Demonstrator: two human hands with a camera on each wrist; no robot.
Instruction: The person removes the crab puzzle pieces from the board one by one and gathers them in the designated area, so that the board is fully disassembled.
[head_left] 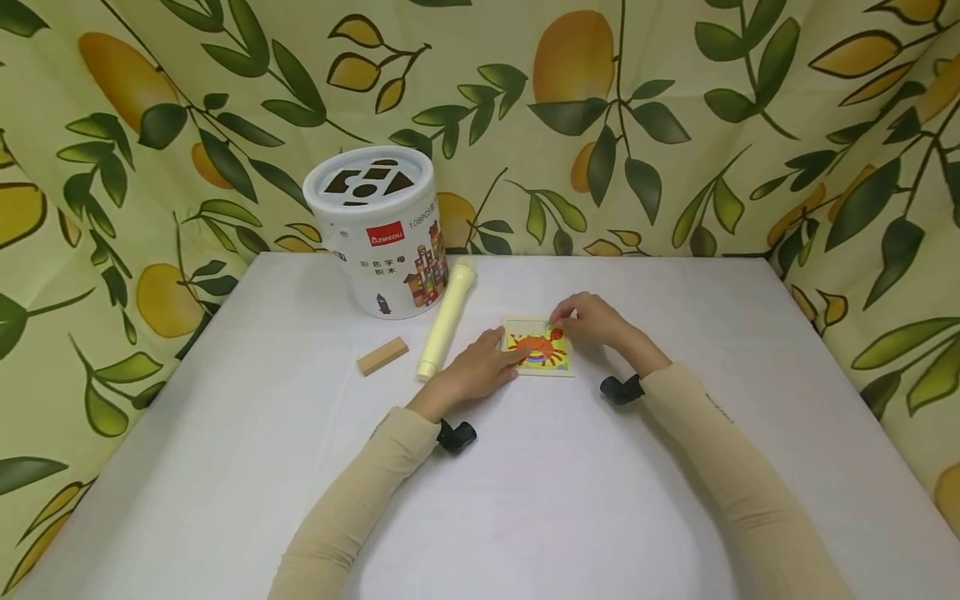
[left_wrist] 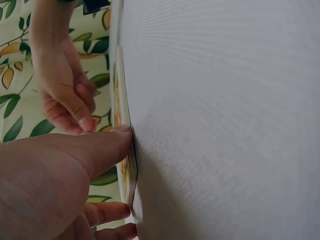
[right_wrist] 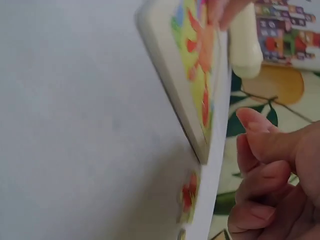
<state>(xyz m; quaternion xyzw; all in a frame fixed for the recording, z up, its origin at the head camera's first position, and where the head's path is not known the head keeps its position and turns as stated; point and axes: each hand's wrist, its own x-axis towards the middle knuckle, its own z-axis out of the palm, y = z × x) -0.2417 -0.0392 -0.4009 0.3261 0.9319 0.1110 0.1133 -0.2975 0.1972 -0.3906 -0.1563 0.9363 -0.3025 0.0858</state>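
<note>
A square crab jigsaw puzzle [head_left: 557, 372] in a pale frame lies flat on the table. My left hand [head_left: 483, 367] steadies it, its thumb [left_wrist: 112, 145] over the near side and other fingers at the left edge. Close over the puzzle's far right corner hovers my right hand [head_left: 592, 319], thumb and fingers bent. In the right wrist view, no object shows between this thumb [right_wrist: 257, 122] and the index finger. A loose puzzle piece [right_wrist: 188, 197] with red on it lies on the table beside the frame, and part of another shows below it.
A white bucket [head_left: 378, 242] with shape holes in its lid stands at the back left. Leaning close by it on the table is a pale yellow tube [head_left: 447, 321]. A small wooden block [head_left: 382, 356] lies left of the tube. Patterned cloth [head_left: 480, 108] hangs behind the table.
</note>
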